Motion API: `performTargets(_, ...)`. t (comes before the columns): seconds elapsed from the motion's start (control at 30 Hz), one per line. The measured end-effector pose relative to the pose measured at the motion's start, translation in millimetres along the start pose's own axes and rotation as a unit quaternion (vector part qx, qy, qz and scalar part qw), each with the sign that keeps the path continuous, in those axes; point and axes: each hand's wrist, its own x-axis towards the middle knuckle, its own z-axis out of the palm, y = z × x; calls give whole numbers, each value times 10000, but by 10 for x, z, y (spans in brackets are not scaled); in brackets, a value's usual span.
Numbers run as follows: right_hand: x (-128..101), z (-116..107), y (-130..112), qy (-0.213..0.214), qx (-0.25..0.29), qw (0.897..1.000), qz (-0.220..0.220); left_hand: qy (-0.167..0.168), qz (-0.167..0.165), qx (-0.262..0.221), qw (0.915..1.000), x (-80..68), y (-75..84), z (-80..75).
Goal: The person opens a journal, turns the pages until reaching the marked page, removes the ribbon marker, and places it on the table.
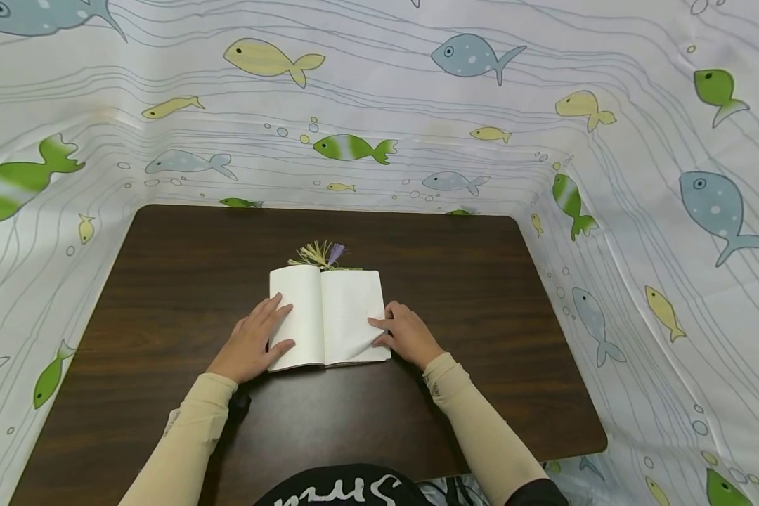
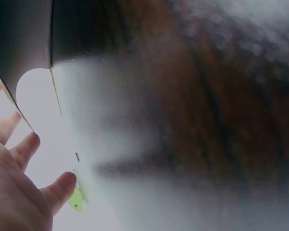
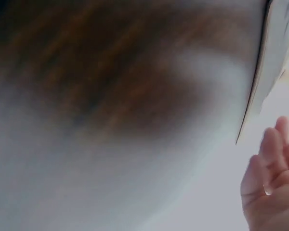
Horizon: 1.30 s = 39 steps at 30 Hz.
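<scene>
An open notebook (image 1: 351, 302) with blank white pages lies on the dark wooden table. My left hand (image 1: 247, 343) rests on the left page with its fingers spread, the thumb near the lower edge. At the right edge, my right hand (image 1: 410, 334) pinches a page between thumb and forefinger, and the page's lower corner lifts slightly in a crease. The left wrist view shows the left hand (image 2: 19, 178) beside the notebook's edge. In the right wrist view, the bent fingers of the right hand (image 3: 274, 183) appear below the notebook's edge (image 3: 255, 82).
A tassel-like bundle of yellow-green and purple strands (image 1: 319, 254) sticks out above the notebook's top edge. The wooden table (image 1: 183, 281) has rounded corners. A white sheet with printed fish (image 1: 379, 91) surrounds it. Dark clothing with white lettering (image 1: 344, 488) shows at the near edge.
</scene>
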Motion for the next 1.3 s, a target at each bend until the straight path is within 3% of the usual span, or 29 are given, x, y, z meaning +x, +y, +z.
performTargets(0.13,24,-11,-3,143,378,9991,83,8,-14,0,10000,4,-2,-9)
performTargets(0.3,59,-67,-66,252,1613,9863,240,39,25,-21,10000,-2,-4,-26)
performTargets(0.47,94,-165,-205,308,2855,9573,344,62,41,-112,9999,-1,10,-58)
performTargets(0.57,126,-175,-295,-67,3708,9284,226,41,13,-204,9998,-4,21,-64)
performTargets(0.67,152,-160,-392,-672,4009,9136,21,-2,-13,-326,9995,-16,37,-66)
performTargets(0.9,262,-80,-704,-1451,2702,9505,-498,392,158,-849,9955,-21,84,-87)
performTargets(0.97,277,-49,-779,-1635,2362,9565,-506,464,125,-997,9939,-23,94,-83)
performTargets(1.1,270,-23,-869,-1871,1911,9625,-452,453,-110,-1302,9904,-28,114,-78)
performTargets(1.23,258,-17,-884,-1894,1813,9638,-480,446,-407,-2007,9778,-17,134,-97)
performTargets(1.3,255,-8,-879,-1896,1752,9647,-515,447,-571,-2108,9748,0,134,-98)
